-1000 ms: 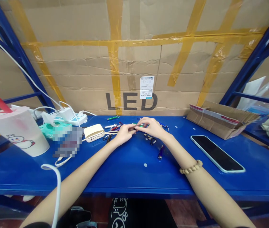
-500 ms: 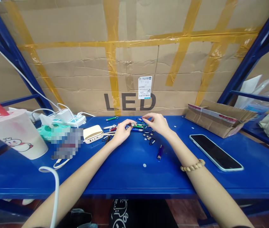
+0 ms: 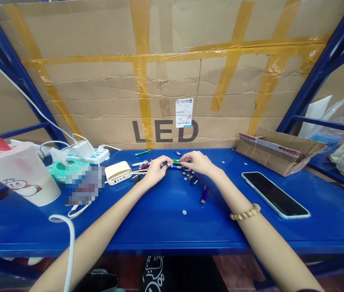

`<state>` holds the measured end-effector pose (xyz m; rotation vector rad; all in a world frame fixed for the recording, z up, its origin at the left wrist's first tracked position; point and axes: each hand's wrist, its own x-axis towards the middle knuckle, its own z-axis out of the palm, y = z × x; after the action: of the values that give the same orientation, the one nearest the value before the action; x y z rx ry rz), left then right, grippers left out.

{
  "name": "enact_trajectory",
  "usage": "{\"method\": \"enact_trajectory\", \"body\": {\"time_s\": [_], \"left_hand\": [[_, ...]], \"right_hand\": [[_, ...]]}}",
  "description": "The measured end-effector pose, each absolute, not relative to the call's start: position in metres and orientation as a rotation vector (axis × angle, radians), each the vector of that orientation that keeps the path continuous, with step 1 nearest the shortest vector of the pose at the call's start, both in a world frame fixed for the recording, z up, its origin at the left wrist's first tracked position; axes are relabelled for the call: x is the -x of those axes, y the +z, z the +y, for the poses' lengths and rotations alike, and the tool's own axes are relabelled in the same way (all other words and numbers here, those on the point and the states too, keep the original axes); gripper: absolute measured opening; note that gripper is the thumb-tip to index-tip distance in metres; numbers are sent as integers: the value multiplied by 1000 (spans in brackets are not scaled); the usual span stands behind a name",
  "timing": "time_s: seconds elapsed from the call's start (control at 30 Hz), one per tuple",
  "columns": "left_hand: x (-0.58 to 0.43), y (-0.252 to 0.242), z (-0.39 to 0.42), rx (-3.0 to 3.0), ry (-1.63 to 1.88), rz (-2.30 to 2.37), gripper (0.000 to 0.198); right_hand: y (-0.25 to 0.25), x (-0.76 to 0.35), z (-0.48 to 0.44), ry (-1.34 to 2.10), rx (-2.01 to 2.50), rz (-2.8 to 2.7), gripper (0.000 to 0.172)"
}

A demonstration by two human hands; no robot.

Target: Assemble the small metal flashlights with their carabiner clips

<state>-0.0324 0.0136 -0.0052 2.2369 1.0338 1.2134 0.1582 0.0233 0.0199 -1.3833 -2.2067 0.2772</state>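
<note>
My left hand (image 3: 156,171) is closed round a small blue metal tube, its round silver end facing me. Just right of it, my right hand (image 3: 197,162) has its thumb and fingers pinched together over the pile; what they hold, if anything, is too small to make out. Between and below the hands lie a green tube (image 3: 176,162), a blue tube and several small round cells (image 3: 189,177). A black clip (image 3: 193,182) rests beside the cells. Nearer to me is a dark blue tube (image 3: 204,195). Red and silver tubes lie left of my left hand.
On the left are a cup (image 3: 22,174), a power strip (image 3: 99,155), a cream power bank (image 3: 118,173) and white cables. A phone (image 3: 275,194) and an open cardboard box (image 3: 278,152) are on the right. A large carton (image 3: 105,93) stands behind.
My right hand has lowered and moved slightly left toward the pile, its fingers now closer together. My left hand has turned the tube slightly and sits a little lower.
</note>
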Motion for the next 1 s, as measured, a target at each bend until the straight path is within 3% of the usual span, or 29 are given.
{"method": "enact_trajectory", "body": {"time_s": [0.27, 0.37, 0.67, 0.8, 1.0], "left_hand": [[30, -11, 17, -1923, 1243, 932, 4], [29, -10, 17, -1875, 1238, 924, 7], [26, -6, 10, -1884, 1116, 1023, 24], [26, -5, 7, -1969, 1121, 1043, 21], [26, -3, 9, -1713, 1101, 921, 30]], "right_hand": [[18, -162, 24, 331, 1375, -2401, 12], [11, -161, 26, 346, 1350, -2409, 3], [3, -156, 33, 478, 1307, -2205, 21], [13, -154, 33, 434, 1146, -1939, 27], [18, -144, 28, 893, 890, -1604, 32]]}}
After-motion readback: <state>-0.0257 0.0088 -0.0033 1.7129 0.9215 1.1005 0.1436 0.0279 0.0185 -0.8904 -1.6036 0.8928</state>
